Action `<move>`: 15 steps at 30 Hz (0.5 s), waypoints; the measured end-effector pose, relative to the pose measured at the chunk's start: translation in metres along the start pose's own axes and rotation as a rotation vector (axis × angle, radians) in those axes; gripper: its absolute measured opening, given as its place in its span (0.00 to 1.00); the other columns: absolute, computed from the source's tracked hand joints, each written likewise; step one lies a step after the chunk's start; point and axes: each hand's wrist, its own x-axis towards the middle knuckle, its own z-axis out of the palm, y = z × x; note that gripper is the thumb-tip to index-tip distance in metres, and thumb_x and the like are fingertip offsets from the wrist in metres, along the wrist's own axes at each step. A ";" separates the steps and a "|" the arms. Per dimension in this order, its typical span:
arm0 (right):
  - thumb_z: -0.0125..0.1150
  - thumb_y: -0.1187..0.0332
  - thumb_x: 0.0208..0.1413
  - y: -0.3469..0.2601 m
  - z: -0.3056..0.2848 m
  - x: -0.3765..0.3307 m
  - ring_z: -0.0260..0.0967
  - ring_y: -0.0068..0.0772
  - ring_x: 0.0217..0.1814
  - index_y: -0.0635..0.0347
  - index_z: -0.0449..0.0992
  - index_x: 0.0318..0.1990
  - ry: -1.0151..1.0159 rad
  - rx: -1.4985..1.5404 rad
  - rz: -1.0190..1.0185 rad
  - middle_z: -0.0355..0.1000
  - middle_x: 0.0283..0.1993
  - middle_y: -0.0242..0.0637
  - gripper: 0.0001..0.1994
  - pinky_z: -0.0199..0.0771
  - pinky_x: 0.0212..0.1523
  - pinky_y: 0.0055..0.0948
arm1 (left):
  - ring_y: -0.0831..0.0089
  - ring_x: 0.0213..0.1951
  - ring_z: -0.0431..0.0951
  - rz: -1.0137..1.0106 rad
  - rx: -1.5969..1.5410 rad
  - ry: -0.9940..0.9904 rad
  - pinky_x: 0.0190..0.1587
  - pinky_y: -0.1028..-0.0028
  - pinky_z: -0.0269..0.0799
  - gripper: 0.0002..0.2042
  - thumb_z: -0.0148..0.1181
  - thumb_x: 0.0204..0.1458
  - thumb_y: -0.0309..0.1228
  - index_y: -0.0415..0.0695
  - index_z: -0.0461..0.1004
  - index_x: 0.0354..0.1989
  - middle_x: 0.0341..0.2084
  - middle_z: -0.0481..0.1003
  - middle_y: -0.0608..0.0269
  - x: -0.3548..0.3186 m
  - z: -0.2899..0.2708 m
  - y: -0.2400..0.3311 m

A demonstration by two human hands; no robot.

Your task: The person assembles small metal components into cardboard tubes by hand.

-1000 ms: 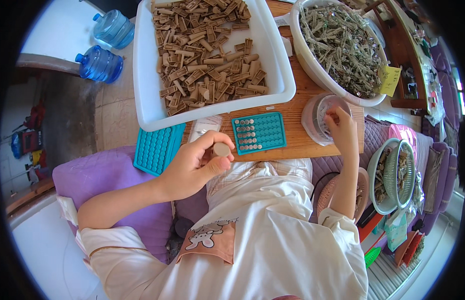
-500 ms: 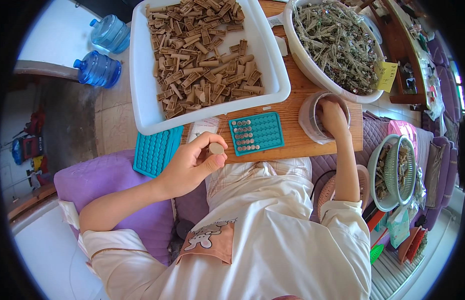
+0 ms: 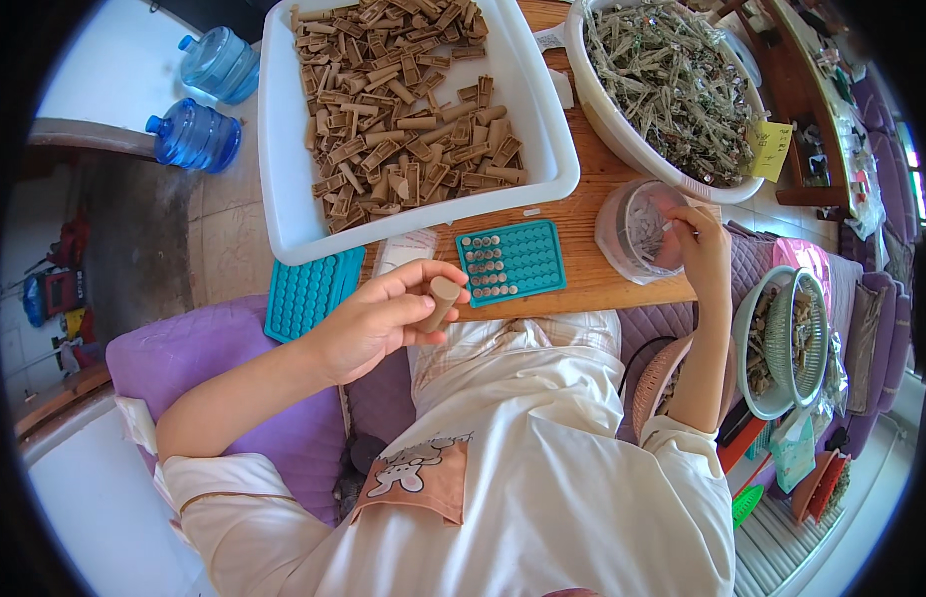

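Head view: the person is sitting at a low wooden surface (image 3: 602, 269), left hand (image 3: 378, 323) holding a short tan tube (image 3: 441, 301) pinched between thumb and fingers, so that grip is closed on the tube, just in front of the teal hole tray (image 3: 511, 262) lying on the surface. Right hand (image 3: 697, 244) is reaching into a small clear tub (image 3: 637, 229) of thin silvery bits, fingertips pinching together; cannot tell if they are gripping anything. Behind are sitting a big white tray (image 3: 284, 179) heaped with tan tubes and a white basin (image 3: 622, 129) of grey-green strips. A second teal tray (image 3: 311, 291) is lying at the left, near the surface's edge. My judgement: to do this well, keep the tube's open end turned toward the right hand, hold it steady near the tub, and pick a single bit rather than a clump.
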 end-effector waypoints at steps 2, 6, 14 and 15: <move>0.51 0.79 0.44 -0.010 -0.002 -0.001 0.66 0.29 0.23 0.65 0.72 0.33 0.020 -0.008 -0.010 0.69 0.27 0.39 0.07 0.65 0.27 0.23 | 0.78 0.40 0.67 -0.005 -0.018 0.026 0.42 0.74 0.67 0.15 0.44 0.52 0.29 0.45 0.59 0.50 0.42 0.65 0.64 0.001 0.000 -0.002; 0.52 0.79 0.45 -0.032 0.002 -0.005 0.65 0.25 0.23 0.65 0.71 0.33 0.177 0.069 -0.011 0.69 0.27 0.37 0.06 0.65 0.28 0.22 | 0.74 0.45 0.68 0.029 -0.123 0.014 0.35 0.76 0.74 0.17 0.46 0.52 0.28 0.47 0.58 0.51 0.44 0.66 0.63 0.001 -0.005 0.001; 0.54 0.78 0.46 -0.085 0.039 -0.011 0.64 0.23 0.31 0.64 0.68 0.29 -0.172 0.441 0.062 0.66 0.29 0.34 0.03 0.66 0.32 0.21 | 0.69 0.43 0.72 0.013 -0.268 0.100 0.29 0.77 0.77 0.16 0.45 0.54 0.31 0.44 0.58 0.51 0.44 0.67 0.60 0.000 -0.007 0.006; 0.53 0.79 0.46 -0.098 0.048 -0.012 0.65 0.24 0.33 0.64 0.68 0.29 -0.175 0.572 0.055 0.66 0.30 0.34 0.03 0.66 0.33 0.21 | 0.69 0.41 0.74 0.012 -0.272 0.115 0.28 0.78 0.77 0.16 0.45 0.54 0.32 0.44 0.59 0.50 0.44 0.68 0.60 -0.001 -0.008 0.005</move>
